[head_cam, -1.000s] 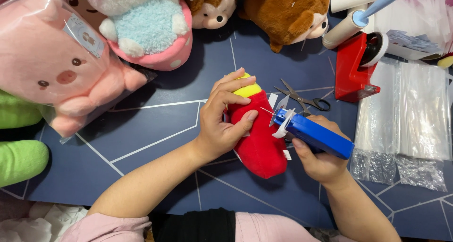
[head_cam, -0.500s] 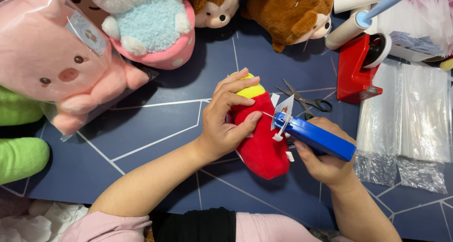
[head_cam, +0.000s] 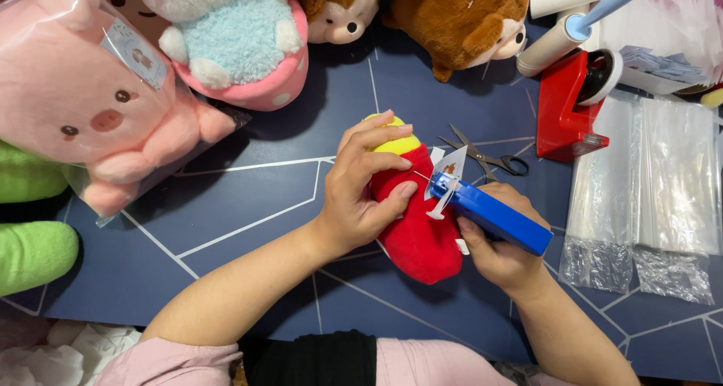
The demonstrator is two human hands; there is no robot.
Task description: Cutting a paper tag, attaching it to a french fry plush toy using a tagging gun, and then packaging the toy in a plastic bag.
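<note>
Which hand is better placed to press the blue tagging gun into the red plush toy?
Right, most likely. The right hand already grips the blue plastic tagging gun, whose needle touches the red and yellow plush toy. The left hand is occupied holding that toy steady on the dark blue table.

The person wears a pale pink top whose sleeves are pushed up near the elbows, over a black garment at the chest. Both forearms are bare. The left hand (head_cam: 361,183) and right hand (head_cam: 504,254) wear no gloves or rings.
</note>
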